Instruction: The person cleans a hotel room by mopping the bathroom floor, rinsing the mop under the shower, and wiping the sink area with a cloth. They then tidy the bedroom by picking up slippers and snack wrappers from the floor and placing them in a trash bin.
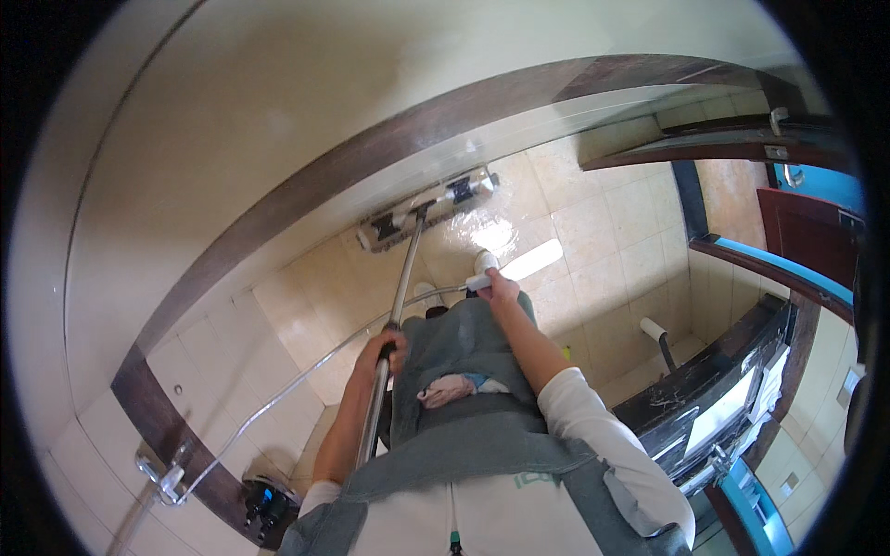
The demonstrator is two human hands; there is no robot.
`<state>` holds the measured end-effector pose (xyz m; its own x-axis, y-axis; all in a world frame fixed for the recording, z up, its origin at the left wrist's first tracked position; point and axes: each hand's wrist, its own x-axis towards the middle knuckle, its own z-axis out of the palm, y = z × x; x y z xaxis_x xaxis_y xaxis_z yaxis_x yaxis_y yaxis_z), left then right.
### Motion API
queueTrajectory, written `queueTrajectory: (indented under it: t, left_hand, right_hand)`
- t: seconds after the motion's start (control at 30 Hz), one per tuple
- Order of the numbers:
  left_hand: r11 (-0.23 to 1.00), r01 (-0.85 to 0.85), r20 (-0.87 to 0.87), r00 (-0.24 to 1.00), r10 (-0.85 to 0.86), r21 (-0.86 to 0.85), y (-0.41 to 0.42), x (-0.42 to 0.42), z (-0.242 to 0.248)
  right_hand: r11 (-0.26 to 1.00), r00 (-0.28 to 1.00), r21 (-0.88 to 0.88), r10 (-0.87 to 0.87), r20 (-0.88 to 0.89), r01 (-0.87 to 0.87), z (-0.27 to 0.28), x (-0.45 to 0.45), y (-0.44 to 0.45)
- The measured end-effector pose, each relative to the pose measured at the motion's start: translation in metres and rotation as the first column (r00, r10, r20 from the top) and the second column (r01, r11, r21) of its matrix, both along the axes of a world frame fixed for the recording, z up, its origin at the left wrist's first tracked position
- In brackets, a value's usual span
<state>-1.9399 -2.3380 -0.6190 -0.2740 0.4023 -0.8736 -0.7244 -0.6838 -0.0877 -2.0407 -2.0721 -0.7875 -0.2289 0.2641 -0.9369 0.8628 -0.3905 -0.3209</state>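
Observation:
My left hand [389,351] is closed around the metal handle of a flat mop [410,264]. The mop's wide head [427,210] rests on the wet tiled floor [591,222] along the foot of the wall. My right hand [499,286] grips the white handle of a hand shower [478,281], whose tip points to the upper right. A bright white streak, seemingly water spray, extends from it. The metal shower hose [278,395] runs from the shower handle, past the mop pole, to a wall mixer tap [167,479]. Cloths [452,390] stick out of the apron pocket.
Black bottles [268,506] stand in the lower left corner. A dark stone vanity counter [695,375] with a tap is at the right, near a white-ended pipe [653,329]. A dark-framed glass door [702,149] stands at the upper right, and a reddish door [799,229] lies beyond.

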Motion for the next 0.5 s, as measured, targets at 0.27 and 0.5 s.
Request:
queueTrajectory:
  t: [0.27,0.5]
  left_hand:
    - [0.998,0.036,-0.026,0.999,-0.035,0.042,0.002,-0.014,0.013]
    - [0.983,0.152,-0.042,0.987,-0.157,-0.102,-0.005,-0.020,-0.002]
  right_hand:
    - [0.998,0.998,0.014,-0.060,-0.011,0.060,0.002,0.001,-0.012]
    - [0.976,0.984,0.132,-0.170,-0.051,0.176,0.008,-0.006,-0.008]
